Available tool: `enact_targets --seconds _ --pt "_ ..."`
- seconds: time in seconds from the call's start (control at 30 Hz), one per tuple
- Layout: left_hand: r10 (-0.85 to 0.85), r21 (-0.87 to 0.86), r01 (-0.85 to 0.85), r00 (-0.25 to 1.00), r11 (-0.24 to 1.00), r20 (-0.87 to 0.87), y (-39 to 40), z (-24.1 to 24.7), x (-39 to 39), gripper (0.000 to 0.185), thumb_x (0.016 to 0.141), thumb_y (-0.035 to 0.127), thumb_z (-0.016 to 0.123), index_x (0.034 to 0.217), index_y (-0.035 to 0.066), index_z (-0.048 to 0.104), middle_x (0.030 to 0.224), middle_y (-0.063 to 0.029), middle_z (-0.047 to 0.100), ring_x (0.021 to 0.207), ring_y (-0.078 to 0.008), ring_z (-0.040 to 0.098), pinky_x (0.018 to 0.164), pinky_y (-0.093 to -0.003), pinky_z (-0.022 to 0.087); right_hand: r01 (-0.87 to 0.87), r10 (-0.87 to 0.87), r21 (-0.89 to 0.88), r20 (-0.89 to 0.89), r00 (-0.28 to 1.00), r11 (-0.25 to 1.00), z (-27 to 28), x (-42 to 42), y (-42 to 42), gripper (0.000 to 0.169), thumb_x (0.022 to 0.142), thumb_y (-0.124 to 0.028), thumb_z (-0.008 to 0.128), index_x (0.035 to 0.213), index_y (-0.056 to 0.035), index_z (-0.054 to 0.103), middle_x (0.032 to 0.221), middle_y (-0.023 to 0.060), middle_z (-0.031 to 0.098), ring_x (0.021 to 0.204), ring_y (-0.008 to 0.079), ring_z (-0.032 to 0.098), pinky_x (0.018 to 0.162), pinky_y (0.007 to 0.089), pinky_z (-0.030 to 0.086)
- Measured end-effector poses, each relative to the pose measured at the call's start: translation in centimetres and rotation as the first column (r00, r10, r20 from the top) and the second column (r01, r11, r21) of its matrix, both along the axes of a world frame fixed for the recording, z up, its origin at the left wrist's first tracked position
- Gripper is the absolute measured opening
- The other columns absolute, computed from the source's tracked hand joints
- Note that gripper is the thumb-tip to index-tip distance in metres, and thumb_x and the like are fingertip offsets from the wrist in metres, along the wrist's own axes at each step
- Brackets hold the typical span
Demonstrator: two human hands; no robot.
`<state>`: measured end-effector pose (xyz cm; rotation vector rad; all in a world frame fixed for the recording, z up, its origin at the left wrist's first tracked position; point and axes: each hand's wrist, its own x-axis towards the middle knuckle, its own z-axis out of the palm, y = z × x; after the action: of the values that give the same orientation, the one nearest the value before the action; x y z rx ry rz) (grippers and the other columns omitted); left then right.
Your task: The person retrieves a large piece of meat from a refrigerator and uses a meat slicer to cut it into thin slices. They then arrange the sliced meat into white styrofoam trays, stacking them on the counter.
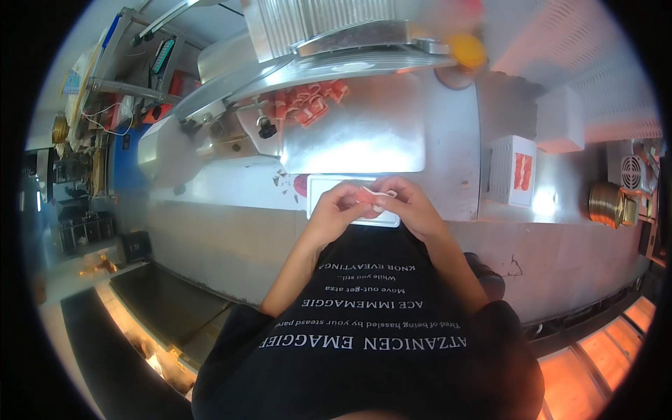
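Between the fingers of my left hand [336, 207] and my right hand [412, 205] is a thin slice of raw red meat with a white fat edge [370, 197]. Both hands grip it, low over a white rectangular tray [315, 181] at the front edge of the counter. The hands hide much of the tray. Beyond, several curled meat slices [312, 105] lie at the back left of a shiny metal plate [352, 142], below the blade side of a meat slicer [346, 63]. A round red piece [300, 186] shows beside the tray's left edge.
At right, a stack of white trays [513, 170] bears meat slices [522, 170] on top; a white box-like stack [559, 118] stands behind. Farther right is a brass-coloured round object [604, 205]. A black knob [266, 127] juts out at the slicer's left. Dark scraps [283, 181] lie left of the tray.
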<state>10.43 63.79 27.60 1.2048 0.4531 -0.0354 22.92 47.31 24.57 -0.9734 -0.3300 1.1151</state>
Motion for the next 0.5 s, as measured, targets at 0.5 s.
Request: enact_targets --seconds 0.5 --pt "-0.043 0.750 0.194 0.976 0.632 -0.215 5.7 -2.4 -3.2 0.039 0.089 0.019 0.071 0.123 0.001 0.062 0.074 -0.0127 0.068 0.064 -0.0217 0.067 0.061 -0.0323 0.052 0.375 0.151 -0.486 0.745 0.650 0.789 2.1 -4.8 3.6 0.020 0.087 -0.004 0.067 0.106 -0.0038 0.059 0.085 0.0135 0.066 0.074 0.0237 0.066 0.061 0.0350 0.051"
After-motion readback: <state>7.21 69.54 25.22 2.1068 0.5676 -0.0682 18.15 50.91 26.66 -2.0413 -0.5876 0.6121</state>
